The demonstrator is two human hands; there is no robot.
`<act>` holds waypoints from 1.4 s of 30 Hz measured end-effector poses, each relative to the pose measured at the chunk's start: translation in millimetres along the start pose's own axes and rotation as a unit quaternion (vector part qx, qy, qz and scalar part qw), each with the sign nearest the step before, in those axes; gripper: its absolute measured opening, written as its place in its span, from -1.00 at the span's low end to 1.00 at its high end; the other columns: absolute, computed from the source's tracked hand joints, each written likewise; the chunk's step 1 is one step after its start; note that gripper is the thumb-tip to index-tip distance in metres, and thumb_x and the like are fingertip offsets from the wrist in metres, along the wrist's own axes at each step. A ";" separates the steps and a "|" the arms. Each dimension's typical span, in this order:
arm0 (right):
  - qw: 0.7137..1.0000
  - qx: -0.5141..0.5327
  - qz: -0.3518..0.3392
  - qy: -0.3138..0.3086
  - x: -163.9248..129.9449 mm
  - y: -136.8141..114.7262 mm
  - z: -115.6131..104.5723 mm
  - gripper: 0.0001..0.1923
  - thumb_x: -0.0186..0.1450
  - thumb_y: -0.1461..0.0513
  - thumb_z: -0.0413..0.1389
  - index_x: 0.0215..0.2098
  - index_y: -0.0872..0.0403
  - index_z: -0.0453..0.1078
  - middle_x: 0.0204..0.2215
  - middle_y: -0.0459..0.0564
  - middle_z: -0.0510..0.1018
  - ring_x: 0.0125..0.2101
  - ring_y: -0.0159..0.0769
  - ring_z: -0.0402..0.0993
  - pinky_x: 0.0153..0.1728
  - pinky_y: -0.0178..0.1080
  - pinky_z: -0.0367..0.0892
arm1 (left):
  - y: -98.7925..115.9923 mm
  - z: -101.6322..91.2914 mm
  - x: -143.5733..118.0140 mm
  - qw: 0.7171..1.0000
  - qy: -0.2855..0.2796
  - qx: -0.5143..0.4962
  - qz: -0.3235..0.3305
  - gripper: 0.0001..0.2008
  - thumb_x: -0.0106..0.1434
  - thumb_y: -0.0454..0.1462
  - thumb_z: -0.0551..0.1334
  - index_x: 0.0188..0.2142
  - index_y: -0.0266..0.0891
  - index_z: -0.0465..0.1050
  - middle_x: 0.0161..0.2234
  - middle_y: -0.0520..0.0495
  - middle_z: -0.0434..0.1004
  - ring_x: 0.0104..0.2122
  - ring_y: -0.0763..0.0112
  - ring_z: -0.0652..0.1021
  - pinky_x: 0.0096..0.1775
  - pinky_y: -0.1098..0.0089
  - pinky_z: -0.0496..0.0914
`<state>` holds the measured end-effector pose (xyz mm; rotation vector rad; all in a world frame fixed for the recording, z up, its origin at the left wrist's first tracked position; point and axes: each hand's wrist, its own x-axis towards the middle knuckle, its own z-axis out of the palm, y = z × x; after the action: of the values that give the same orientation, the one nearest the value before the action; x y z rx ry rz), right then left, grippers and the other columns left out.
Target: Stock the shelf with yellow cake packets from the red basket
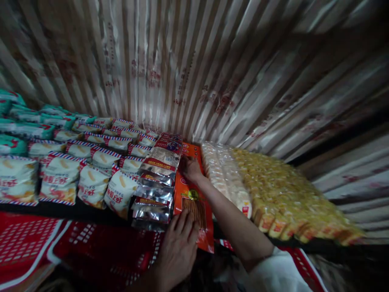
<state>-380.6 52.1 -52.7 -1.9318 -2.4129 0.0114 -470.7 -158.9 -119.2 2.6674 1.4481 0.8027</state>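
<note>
Snack packets lay in rows on a dark shelf (91, 213) in front of a wall of ribbed metal sheet (194, 69). The right hand (191, 168) reached far back along the row of orange packets (194, 202), its fingers curled over the top of a packet there; whether they pinched it or only pressed it, I cannot tell. The left hand (179, 243) rested flat, fingers spread a little, on the front orange packet at the shelf edge, touching also the silver packets (154, 194) just beside it.

The orange packets showed a picture of brown sticks and a small round yellow mark; their writing was too blurred to read. To the left stood white bags with red and blue striped edges (60, 178) and red letters I could not read, and green bags (27, 125) behind them. To the right lay clear packs of pale biscuits (225, 178) and yellow packs (282, 194). Red baskets (100, 251) were under the shelf.
</note>
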 end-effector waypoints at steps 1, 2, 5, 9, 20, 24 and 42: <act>1.000 -0.001 0.000 0.013 -6.8 -0.6 -2.5 -0.51 0.21 0.22 0.09 0.12 0.11 0.28 0.07 0.19 0.35 0.07 -0.04 0.23 0.05 -0.10 0.16 | -0.3 0.2 0.2 1.000 -0.002 -0.001 0.000 -0.57 0.33 -0.13 -0.01 0.13 -0.20 0.28 0.19 -0.12 0.26 0.21 0.16 0.19 0.16 0.17 0.07; 1.000 -0.003 0.002 0.024 -15.4 -1.4 -4.9 -0.50 0.22 0.23 0.07 0.13 0.11 0.26 0.10 0.19 0.32 0.09 -0.03 0.20 0.05 -0.08 0.15 | -0.4 0.3 0.4 1.000 -0.002 -0.001 0.000 -0.57 0.33 -0.13 -0.01 0.13 -0.21 0.28 0.19 -0.13 0.26 0.21 0.15 0.20 0.16 0.17 0.07; 1.000 -0.017 -0.002 0.027 -45.8 -6.0 -9.9 -0.47 0.22 0.26 0.04 0.17 0.15 0.22 0.17 0.24 0.21 0.13 0.02 0.12 0.07 -0.06 0.13 | -0.2 0.3 0.8 1.000 -0.006 -0.003 -0.002 -0.58 0.32 -0.13 0.01 0.10 -0.22 0.31 0.17 -0.16 0.28 0.19 0.12 0.23 0.15 0.15 0.10; 0.999 -0.018 -0.007 -0.034 -74.1 -17.0 -7.8 -0.49 0.22 0.32 0.01 0.16 0.11 0.23 0.15 0.21 0.25 0.10 -0.03 0.18 0.06 -0.05 0.15 | -0.2 -0.9 0.7 1.000 -0.022 -0.003 0.005 -0.57 0.30 -0.16 0.01 0.10 -0.26 0.31 0.16 -0.19 0.30 0.18 0.08 0.25 0.13 0.12 0.15; 0.990 0.043 -0.038 0.133 -108.6 -5.8 5.4 -0.54 0.21 0.35 0.03 0.09 0.16 0.29 0.22 0.25 0.13 0.24 -0.04 -0.06 0.15 0.00 0.07 | 1.5 2.1 0.6 0.999 0.008 -0.031 -0.011 -0.57 0.25 -0.21 0.08 0.10 -0.28 0.30 0.15 -0.20 0.30 0.19 0.12 0.22 0.15 0.11 0.15; 0.974 0.057 0.021 0.216 -145.4 19.4 13.3 -0.60 0.25 0.32 -0.02 0.06 0.16 0.32 0.20 0.22 0.17 0.25 -0.04 -0.09 0.15 0.04 0.08 | 1.4 2.8 -1.1 0.999 0.032 -0.026 -0.002 -0.59 0.25 -0.22 0.06 0.07 -0.30 0.32 0.14 -0.23 0.30 0.19 0.09 0.22 0.13 0.09 0.18; 0.945 0.148 -0.014 0.291 -173.2 30.6 14.9 -0.65 0.26 0.29 -0.10 -0.08 0.10 0.42 0.20 0.15 0.17 0.22 -0.07 0.04 0.12 0.11 0.17 | 3.7 -2.6 -1.3 0.998 -0.015 -0.051 -0.034 -0.55 0.26 -0.18 0.05 0.09 -0.32 0.29 0.17 -0.25 0.24 0.20 0.09 0.18 0.16 0.08 0.13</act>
<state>-313.6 -109.7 -74.8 -1.4977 -1.9189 -0.1653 -469.5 -162.7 -116.6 2.5311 1.4413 0.8060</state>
